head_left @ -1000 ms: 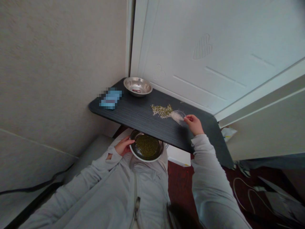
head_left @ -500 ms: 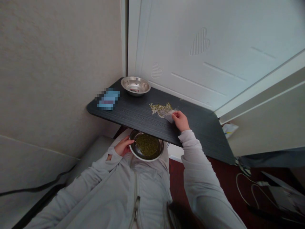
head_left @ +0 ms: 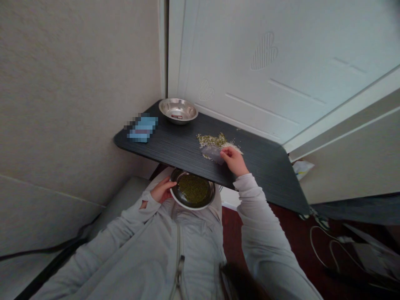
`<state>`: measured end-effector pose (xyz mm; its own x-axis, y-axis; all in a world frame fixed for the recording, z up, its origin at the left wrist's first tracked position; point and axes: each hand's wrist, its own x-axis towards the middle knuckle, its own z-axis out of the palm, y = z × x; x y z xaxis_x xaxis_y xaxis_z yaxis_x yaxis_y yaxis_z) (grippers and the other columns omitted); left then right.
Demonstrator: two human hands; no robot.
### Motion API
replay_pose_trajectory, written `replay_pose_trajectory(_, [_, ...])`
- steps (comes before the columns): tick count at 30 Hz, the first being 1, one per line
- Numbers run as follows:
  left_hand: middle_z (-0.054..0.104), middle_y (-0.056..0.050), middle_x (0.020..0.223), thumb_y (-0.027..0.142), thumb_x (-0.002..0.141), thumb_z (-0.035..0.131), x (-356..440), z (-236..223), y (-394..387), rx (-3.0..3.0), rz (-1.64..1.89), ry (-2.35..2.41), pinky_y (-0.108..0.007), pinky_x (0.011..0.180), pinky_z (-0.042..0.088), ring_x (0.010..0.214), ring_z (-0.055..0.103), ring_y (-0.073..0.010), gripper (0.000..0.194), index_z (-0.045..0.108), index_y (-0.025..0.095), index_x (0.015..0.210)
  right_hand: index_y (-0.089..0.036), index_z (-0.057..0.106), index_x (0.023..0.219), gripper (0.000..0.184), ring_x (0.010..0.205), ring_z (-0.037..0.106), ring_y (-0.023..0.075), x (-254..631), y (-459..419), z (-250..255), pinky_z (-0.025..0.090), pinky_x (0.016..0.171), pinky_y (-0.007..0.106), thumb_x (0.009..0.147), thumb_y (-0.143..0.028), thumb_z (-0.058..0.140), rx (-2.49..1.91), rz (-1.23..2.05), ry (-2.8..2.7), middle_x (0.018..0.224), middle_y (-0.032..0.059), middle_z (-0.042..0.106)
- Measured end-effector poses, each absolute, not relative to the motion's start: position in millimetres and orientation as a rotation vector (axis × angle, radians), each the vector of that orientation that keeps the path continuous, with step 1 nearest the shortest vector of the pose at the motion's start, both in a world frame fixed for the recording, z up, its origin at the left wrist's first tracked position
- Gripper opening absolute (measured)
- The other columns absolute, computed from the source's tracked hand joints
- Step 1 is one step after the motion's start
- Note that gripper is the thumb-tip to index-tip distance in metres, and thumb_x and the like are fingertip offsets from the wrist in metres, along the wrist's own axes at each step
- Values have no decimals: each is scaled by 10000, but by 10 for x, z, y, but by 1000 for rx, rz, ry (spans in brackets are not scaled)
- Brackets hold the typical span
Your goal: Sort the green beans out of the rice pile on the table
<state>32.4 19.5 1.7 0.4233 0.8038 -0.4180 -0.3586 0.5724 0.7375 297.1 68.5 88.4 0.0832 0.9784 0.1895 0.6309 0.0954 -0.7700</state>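
My left hand (head_left: 162,189) is closed on the rim of a steel bowl (head_left: 178,201) that rests on my lap, just below the table edge. Small green beans (head_left: 194,189), which look like mung beans, cover much of its bottom. Over the table, my right hand (head_left: 234,159) pinches a small clear plastic sheet (head_left: 213,154), held low against the tabletop. Around and behind the sheet lies a loose pile of pale grains and green beans (head_left: 218,141). Part of the pile is hidden by the sheet and my fingers.
A second steel bowl (head_left: 178,110) with a label inside stands at the back left of the dark table (head_left: 175,143). Left of it lies a blurred blue packet (head_left: 143,129). A white door (head_left: 237,66) borders the back; cables (head_left: 328,246) lie on the floor at right.
My right hand has shifted slightly left and toward me with the plastic sheet, and more pale grains show behind my fingers. My left hand keeps its hold on the bowl.
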Motion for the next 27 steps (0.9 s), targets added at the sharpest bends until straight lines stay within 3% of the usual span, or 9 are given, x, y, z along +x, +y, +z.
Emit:
replay_pose_trajectory(14, [623,-35,751,223,582,580,324,47,183,616,789,846,-329,611,448,727,573,-219,370,514,169,941,-180,471,696,211,548,451,97,3422,209,884,357,538,225,620,-376,485,-1746,566,-1314,596,-13,501])
replay_pose_trajectory(27, [624,-35,777,209,582,586,335,33,185,602,792,857,-329,632,447,741,569,-212,342,522,174,916,-184,487,706,190,530,458,100,3209,61,869,357,529,224,651,-363,458,-1773,605,-1478,578,-14,508])
